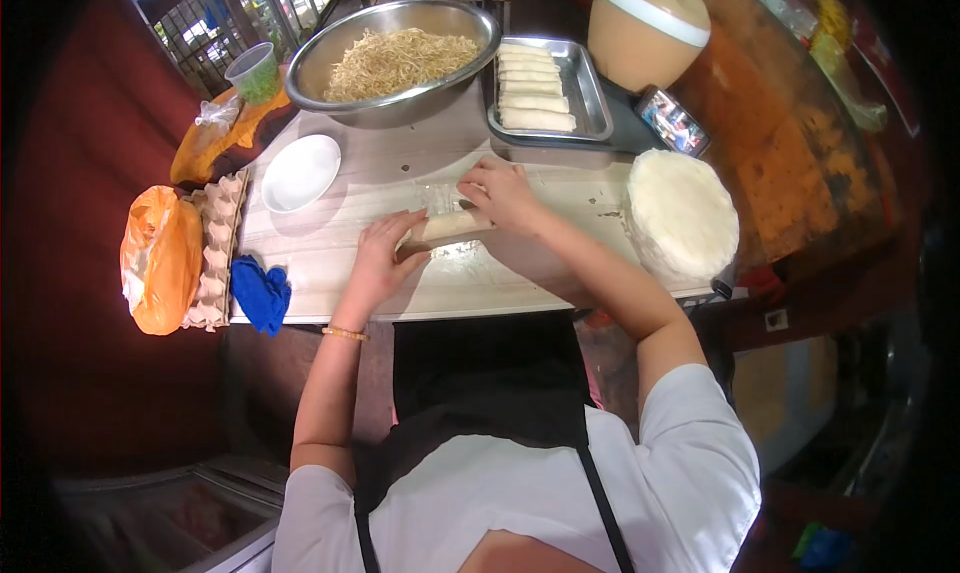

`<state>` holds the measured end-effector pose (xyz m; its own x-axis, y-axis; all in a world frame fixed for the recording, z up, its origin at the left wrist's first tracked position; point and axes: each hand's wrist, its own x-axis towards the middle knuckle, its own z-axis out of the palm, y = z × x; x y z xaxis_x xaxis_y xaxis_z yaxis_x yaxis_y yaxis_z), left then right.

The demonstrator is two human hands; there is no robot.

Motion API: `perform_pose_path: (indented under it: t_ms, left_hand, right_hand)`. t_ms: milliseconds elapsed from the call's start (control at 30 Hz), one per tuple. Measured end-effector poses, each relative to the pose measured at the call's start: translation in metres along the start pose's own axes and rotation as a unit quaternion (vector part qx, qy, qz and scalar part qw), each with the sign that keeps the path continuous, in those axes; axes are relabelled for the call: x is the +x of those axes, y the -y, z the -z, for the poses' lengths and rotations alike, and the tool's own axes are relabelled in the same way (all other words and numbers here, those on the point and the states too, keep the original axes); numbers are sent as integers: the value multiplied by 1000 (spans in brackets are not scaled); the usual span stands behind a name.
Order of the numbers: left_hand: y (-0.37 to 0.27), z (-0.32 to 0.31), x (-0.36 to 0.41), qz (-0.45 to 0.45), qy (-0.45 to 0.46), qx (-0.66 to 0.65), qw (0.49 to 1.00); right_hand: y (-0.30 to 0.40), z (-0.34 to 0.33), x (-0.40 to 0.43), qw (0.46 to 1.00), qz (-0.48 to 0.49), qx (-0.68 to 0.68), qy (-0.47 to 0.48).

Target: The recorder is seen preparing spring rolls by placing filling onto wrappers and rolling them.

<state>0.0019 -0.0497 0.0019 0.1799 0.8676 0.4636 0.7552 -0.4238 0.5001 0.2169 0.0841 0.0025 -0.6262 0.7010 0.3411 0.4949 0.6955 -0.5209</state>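
A pale, uncooked spring roll (450, 226) lies crosswise on the light wood-patterned table top (337, 273). My left hand (386, 254) grips its left end, the fingers on the far side and the thumb on the near side. Over the right end bends my right hand (504, 194), fingers curled down at the roll's far edge; whether they pinch it is hidden. Wet, shiny patches show on the table around the roll. To the right stands a tall round stack of white wrappers (681, 213).
At the back are a steel bowl of bean sprouts (405, 63), a metal tray (592, 108) with several rolls, and a beige lidded container (645, 33). A phone (673, 121) leans there. Leftward are a white plate (301, 174), egg carton (217, 250), orange bag (169, 262) and blue cloth (260, 294).
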Motion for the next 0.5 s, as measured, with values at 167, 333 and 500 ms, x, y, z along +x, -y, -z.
perform_pose_path:
  t_ms: [167,333,500]
  left_hand:
    - [10,-3,4,37,-8,-40,998]
    - [28,-3,12,82,17,-133,988]
    - [34,1,24,113,17,-163,980]
  right_hand:
    - [22,0,-13,992,86,-71,-55]
    - [52,-13,-33,955,232,-152,-102]
    - [55,-10,-23,958,219,-146,-111]
